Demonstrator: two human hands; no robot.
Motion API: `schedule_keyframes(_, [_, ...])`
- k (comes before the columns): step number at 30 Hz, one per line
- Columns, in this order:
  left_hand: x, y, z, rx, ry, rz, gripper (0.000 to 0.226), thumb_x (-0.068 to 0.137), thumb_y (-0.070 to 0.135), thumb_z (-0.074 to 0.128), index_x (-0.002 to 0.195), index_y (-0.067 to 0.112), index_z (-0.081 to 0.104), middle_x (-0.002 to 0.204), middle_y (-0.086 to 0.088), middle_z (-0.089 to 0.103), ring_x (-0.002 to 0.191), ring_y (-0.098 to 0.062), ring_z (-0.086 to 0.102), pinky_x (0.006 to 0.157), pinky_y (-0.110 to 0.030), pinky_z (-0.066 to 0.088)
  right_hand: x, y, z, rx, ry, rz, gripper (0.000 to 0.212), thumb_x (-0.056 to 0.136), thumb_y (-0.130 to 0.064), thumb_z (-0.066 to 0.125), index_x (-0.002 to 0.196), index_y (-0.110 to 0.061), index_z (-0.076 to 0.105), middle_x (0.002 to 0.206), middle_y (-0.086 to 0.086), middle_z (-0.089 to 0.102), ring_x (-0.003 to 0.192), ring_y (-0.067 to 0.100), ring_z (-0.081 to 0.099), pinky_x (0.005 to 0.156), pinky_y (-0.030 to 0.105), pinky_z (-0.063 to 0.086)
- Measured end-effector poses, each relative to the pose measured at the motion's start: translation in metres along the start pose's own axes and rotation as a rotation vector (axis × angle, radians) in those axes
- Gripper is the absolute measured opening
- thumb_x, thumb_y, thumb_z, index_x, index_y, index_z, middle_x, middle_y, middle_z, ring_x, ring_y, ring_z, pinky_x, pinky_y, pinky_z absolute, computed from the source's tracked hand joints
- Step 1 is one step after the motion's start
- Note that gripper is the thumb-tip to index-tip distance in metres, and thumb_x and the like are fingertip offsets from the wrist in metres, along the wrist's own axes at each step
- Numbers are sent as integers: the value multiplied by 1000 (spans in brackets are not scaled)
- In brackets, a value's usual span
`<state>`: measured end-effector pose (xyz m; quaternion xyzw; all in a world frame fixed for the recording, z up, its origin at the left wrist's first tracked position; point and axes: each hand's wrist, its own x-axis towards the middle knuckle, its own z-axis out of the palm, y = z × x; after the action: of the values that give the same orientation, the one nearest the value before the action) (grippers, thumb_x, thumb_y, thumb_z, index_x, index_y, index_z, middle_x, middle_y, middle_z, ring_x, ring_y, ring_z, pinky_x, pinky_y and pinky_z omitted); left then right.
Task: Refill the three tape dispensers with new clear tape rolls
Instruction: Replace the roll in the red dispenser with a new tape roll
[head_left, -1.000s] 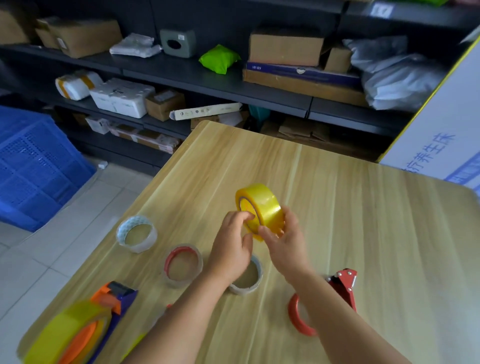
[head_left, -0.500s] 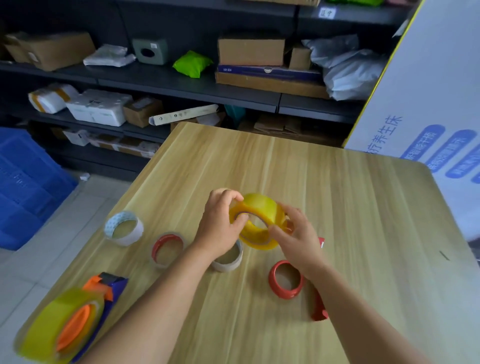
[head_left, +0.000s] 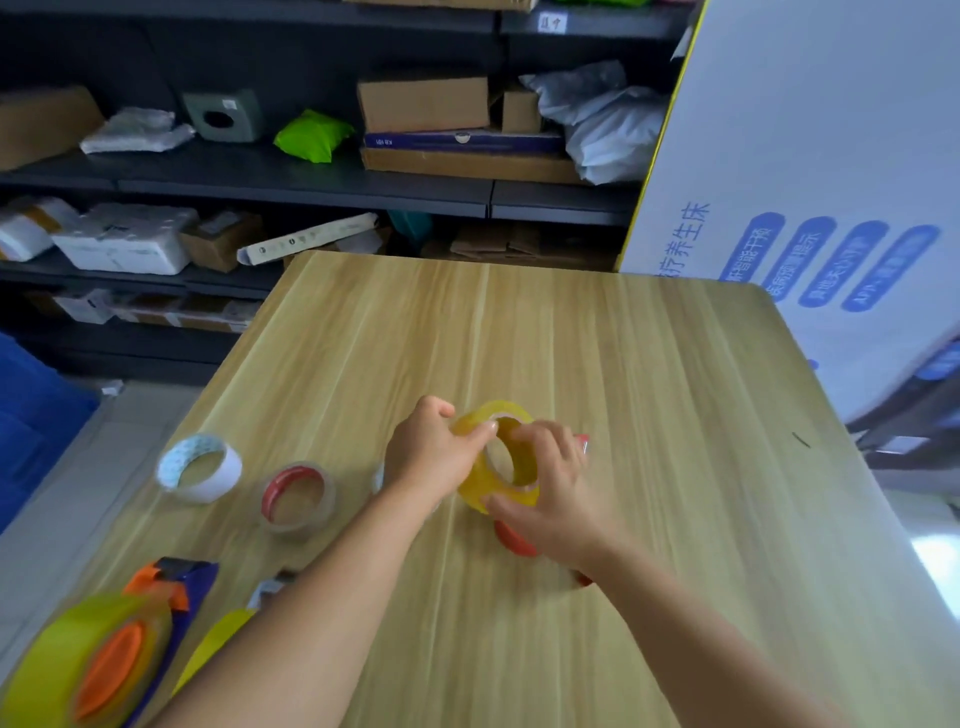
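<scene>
Both hands hold a yellowish clear tape roll (head_left: 483, 480) low over the wooden table (head_left: 649, 415), its hole facing up. My left hand (head_left: 428, 457) grips the roll's left rim with the thumb at the core. My right hand (head_left: 550, 488) grips the right side, fingers over the top and thumb underneath. A red tape dispenser (head_left: 511, 543) lies under my right hand, mostly hidden. At the bottom left lies an orange and blue dispenser (head_left: 156, 587) loaded with a yellowish roll (head_left: 62, 670). Part of another yellowish roll (head_left: 213, 644) shows beside my left forearm.
A white empty core (head_left: 200, 467) and a red-cored, nearly spent roll (head_left: 297, 496) lie left of my hands. Another core is mostly hidden behind my left wrist. Dark shelves with boxes and parcels (head_left: 426, 104) stand behind the table. A large white carton (head_left: 810, 182) stands at the right.
The roll has turned from upright to hole-up and come down over the red dispenser. Both hands kept hold of it. The camera swung to the right.
</scene>
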<state>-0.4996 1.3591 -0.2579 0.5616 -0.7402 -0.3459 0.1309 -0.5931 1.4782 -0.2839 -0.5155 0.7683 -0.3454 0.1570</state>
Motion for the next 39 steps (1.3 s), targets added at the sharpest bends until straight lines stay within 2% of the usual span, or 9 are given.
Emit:
schedule_keyframes(4, [-4,8,8,-1,-24,-97,59,76,56,65,116,14,55,119,-6,64,109,-28,60,80,-27,42,-15,-1,16,-182,-54,10,63,73,-44,62,125,-13,47,116,-2,53,108,19,49,86,24,33])
schedule_keyframes(8, [-5,10,10,-16,-106,2,49,90,58,42,77,12,55,85,-11,67,91,-34,63,70,-32,44,-12,-2,3,42,13,208,47,76,-23,68,117,-14,47,85,-8,51,80,19,54,66,26,37])
schedule_keyframes(11, [1,-4,10,-166,-237,39,38,95,43,44,109,11,59,121,-13,63,114,-27,57,87,-31,41,-4,2,-16,248,29,387,37,76,-23,65,110,-20,51,81,-7,55,75,17,56,63,29,45])
schedule_keyframes(14, [-4,-22,17,-183,-395,64,56,89,37,59,140,18,43,143,-6,47,131,-19,46,106,-31,36,0,6,-31,484,72,460,29,66,-31,59,90,-17,60,72,-4,56,67,15,54,62,30,45])
schedule_keyframes(20, [-12,-37,37,-238,-243,-57,56,78,39,73,124,22,45,113,-3,61,97,-21,62,85,-35,50,1,18,-26,664,-53,585,48,57,-39,59,94,-9,64,82,15,62,77,30,64,80,59,55])
schedule_keyframes(23, [-16,-42,46,-462,-319,-246,54,80,25,74,123,21,42,114,-9,59,91,-23,66,71,-36,58,-3,21,-20,698,-92,631,48,61,-40,60,100,-13,67,99,23,69,92,36,69,82,56,56])
schedule_keyframes(27, [-20,-46,56,-539,-261,-386,48,80,15,74,115,16,42,114,-12,56,94,-27,65,57,-30,56,-2,26,-13,370,-98,566,32,71,-47,51,82,-18,62,80,11,61,75,29,62,75,42,55])
schedule_keyframes(31, [-22,-49,65,-428,-214,-357,41,79,12,72,105,16,40,106,-11,58,82,-21,62,53,-28,54,-2,27,-6,-136,-114,378,40,97,-36,38,133,-21,46,130,8,49,114,28,50,92,37,44])
schedule_keyframes(39, [-17,-46,78,-206,-230,-314,47,72,15,77,103,17,42,115,-12,53,86,-29,63,73,-43,60,-1,42,6,-615,-219,339,44,95,-23,38,138,-15,38,139,9,39,123,30,36,102,35,30])
